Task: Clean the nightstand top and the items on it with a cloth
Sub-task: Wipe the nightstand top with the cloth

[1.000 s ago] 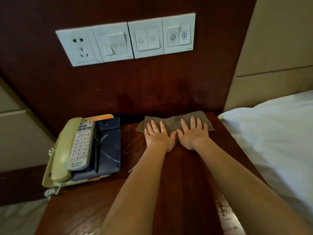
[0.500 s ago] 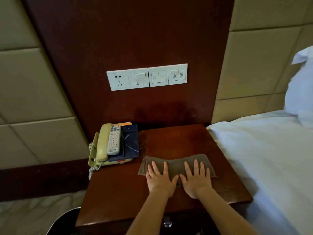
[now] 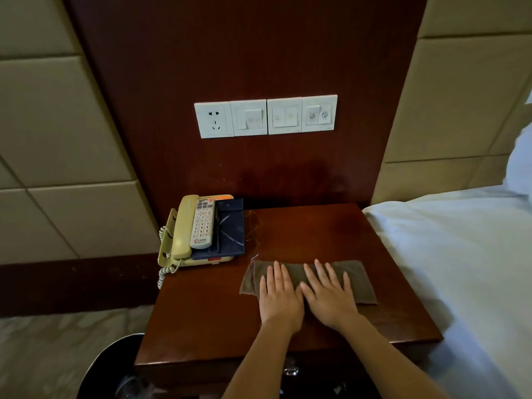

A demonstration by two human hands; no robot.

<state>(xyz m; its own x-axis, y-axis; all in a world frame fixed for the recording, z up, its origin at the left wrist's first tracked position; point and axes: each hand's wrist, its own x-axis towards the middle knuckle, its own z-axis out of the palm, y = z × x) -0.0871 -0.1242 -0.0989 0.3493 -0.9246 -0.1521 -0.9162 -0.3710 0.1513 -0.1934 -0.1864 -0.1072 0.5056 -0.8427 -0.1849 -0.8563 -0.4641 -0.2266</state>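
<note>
1. The brown cloth (image 3: 357,279) is laid flat as a long folded strip on the nightstand top (image 3: 201,312), right of the middle and toward the front edge.
2. It's pinned down by both palms, left hand (image 3: 280,300) and right hand (image 3: 331,300) side by side. The fingers are kept straight and spread, so nothing is actually gripped.
3. A beige phone (image 3: 180,234) is parked at the back left corner. A white remote (image 3: 203,224) and a dark blue pad (image 3: 231,228) are stacked on it, near the cloth but not touching.
4. A white bed (image 3: 460,254) is seen just right of the nightstand, and a switch panel (image 3: 266,116) is mounted on the wall above.
</note>
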